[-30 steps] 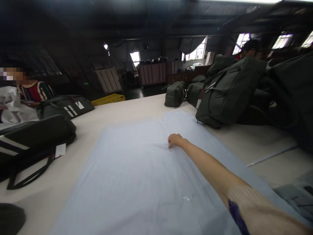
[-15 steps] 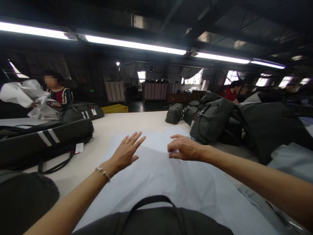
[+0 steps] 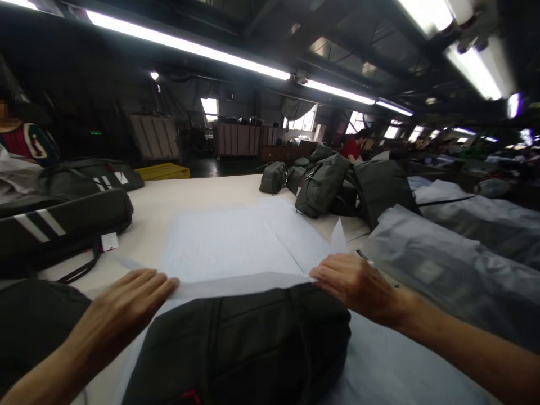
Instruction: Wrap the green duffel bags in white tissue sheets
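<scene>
A dark green duffel bag (image 3: 248, 343) lies in front of me on thin white sheets (image 3: 219, 239). Along the bag's far side, the edge of a translucent sheet (image 3: 240, 284) is stretched between my two hands. My left hand (image 3: 130, 298) is closed on the sheet's left end, beside the bag's far left corner. Over the bag's far right corner, my right hand (image 3: 354, 284) pinches the other end, with a pointed bit of the sheet (image 3: 338, 239) standing up behind it. Thumbs are partly hidden on both hands.
More dark bags with white stripes (image 3: 63, 219) lie at the left. A pile of dark bags (image 3: 324, 183) stands at the far right of the table (image 3: 202, 194). Bags in translucent wrapping (image 3: 447, 270) fill the right side. Two people work beyond, one in red (image 3: 352, 147).
Both hands have come nearer and spread apart, closing on the sheet's edge. The duffel bag now shows more fully in front of me. The view has turned right.
</scene>
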`<state>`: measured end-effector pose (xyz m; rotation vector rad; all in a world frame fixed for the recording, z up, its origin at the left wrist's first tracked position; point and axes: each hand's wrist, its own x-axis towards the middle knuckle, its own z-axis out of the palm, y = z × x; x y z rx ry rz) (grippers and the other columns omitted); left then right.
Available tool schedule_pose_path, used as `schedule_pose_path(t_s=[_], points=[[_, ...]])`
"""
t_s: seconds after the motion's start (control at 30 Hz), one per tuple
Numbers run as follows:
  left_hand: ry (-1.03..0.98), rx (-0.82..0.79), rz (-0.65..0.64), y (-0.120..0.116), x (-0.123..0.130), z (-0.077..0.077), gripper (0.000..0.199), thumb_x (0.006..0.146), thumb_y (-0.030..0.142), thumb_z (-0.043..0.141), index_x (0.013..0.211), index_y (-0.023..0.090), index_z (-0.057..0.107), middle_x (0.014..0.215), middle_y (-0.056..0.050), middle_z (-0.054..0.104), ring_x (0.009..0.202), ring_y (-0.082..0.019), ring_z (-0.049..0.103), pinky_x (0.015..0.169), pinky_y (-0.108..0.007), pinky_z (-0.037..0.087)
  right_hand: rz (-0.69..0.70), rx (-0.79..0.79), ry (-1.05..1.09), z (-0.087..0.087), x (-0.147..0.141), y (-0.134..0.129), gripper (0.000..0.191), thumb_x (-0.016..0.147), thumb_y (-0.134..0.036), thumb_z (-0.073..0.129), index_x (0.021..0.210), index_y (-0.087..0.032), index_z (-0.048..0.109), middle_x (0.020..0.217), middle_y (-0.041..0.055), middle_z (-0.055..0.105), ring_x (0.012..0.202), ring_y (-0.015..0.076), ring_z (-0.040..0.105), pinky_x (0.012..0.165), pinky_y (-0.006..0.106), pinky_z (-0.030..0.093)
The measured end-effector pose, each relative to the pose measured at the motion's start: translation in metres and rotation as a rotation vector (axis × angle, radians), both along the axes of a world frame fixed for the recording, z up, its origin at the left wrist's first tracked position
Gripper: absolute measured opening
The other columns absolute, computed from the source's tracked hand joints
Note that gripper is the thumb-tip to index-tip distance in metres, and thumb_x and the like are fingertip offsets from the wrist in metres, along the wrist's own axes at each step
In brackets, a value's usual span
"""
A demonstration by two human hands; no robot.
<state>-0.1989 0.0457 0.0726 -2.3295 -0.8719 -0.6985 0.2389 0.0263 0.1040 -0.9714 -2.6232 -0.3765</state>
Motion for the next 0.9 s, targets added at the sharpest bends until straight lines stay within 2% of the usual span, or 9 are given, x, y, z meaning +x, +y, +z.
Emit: schedule_pose_path(t_s=[0.13,0.27,0.33,0.4,0.5,0.6,0.67,0.8,0.9], points=[[0.12,0.06,-0.059,-0.06,0.004,-0.018,0.035,0.093,0.008,0.034,0.109,0.022,0.062,0.083,-0.001,0.067,0.08,-0.019,0.06,0.084,-0.035,0.045,-0.09,-0.045,0.059,-0.03,0.007,-0.05,0.026,0.096,-0.015,0.041,0.087,-0.021,0.064,0.074,0.0034,0.061,0.071,0.0149,0.056,0.067,0.029,0.04],[0.106,-0.065,0.02,-0.084,0.002,-0.038,0.035,0.092,0.005,0.036,0.113,0.021,0.059,0.083,-0.001,0.065,0.077,-0.018,0.061,0.083,-0.035,0.048,-0.166,-0.042,0.136,-0.073,0.01,-0.073,0.024,0.094,-0.011,0.043,0.088,-0.02,0.064,0.079,0.0036,0.063,0.074,0.0159,0.057,0.069,0.028,0.041],[0.126,-0.105,0.068,-0.089,-0.001,-0.042,0.034,0.093,0.005,0.036,0.111,0.021,0.059,0.089,-0.003,0.066,0.082,-0.019,0.062,0.084,-0.035,0.049,-0.215,-0.027,0.15,-0.085,0.012,-0.077,0.023,0.094,-0.011,0.043,0.089,-0.019,0.064,0.08,0.0038,0.063,0.076,0.0167,0.057,0.07,0.029,0.041],[0.139,-0.112,0.108,-0.089,-0.003,-0.044,0.028,0.094,0.009,0.039,0.108,0.021,0.061,0.099,-0.005,0.067,0.093,-0.021,0.063,0.087,-0.036,0.05,-0.267,-0.023,0.14,-0.088,0.013,-0.079,0.022,0.093,-0.011,0.045,0.089,-0.02,0.064,0.08,0.004,0.063,0.077,0.0177,0.057,0.072,0.031,0.041],[0.126,-0.112,0.114,-0.084,-0.001,-0.045,0.024,0.096,0.018,0.041,0.103,0.021,0.063,0.119,-0.008,0.065,0.116,-0.024,0.058,0.095,-0.039,0.05,-0.329,-0.024,0.139,-0.076,0.008,-0.081,0.014,0.086,-0.013,0.055,0.093,-0.02,0.065,0.092,0.0065,0.065,0.089,0.0222,0.058,0.079,0.035,0.043],[0.114,-0.135,0.086,-0.079,0.003,-0.043,0.026,0.096,0.018,0.039,0.102,0.021,0.064,0.122,-0.007,0.066,0.12,-0.023,0.057,0.096,-0.037,0.051,-0.31,-0.002,0.206,-0.066,-0.005,-0.074,0.045,0.079,-0.021,0.065,0.123,-0.018,0.058,0.128,0.0131,0.058,0.12,0.0306,0.05,0.1,0.046,0.039],[0.087,-0.107,0.09,-0.083,0.008,-0.039,0.025,0.095,0.018,0.042,0.106,0.02,0.064,0.124,-0.008,0.065,0.121,-0.023,0.057,0.099,-0.038,0.05,-0.273,-0.044,0.218,-0.064,-0.016,-0.063,0.057,0.078,-0.023,0.066,0.133,-0.018,0.052,0.141,0.0137,0.05,0.133,0.0316,0.041,0.109,0.048,0.033],[0.04,-0.06,0.059,-0.117,0.042,-0.039,0.034,0.094,0.025,0.052,0.128,0.022,0.054,0.138,-0.009,0.056,0.131,-0.025,0.048,0.112,-0.043,0.038,-0.319,-0.268,0.209,-0.068,-0.022,-0.041,0.027,0.091,-0.023,0.052,0.113,-0.022,0.067,0.116,0.0082,0.068,0.112,0.0247,0.061,0.097,0.037,0.046],[0.169,-0.174,-0.063,-0.146,0.085,-0.054,0.047,0.094,0.023,0.049,0.14,0.025,0.042,0.143,-0.004,0.051,0.136,-0.023,0.041,0.117,-0.041,0.03,-0.355,-0.315,0.214,-0.065,-0.015,-0.036,0.027,0.096,-0.029,0.047,0.108,-0.023,0.07,0.103,0.0074,0.072,0.1,0.0227,0.066,0.088,0.03,0.049]])
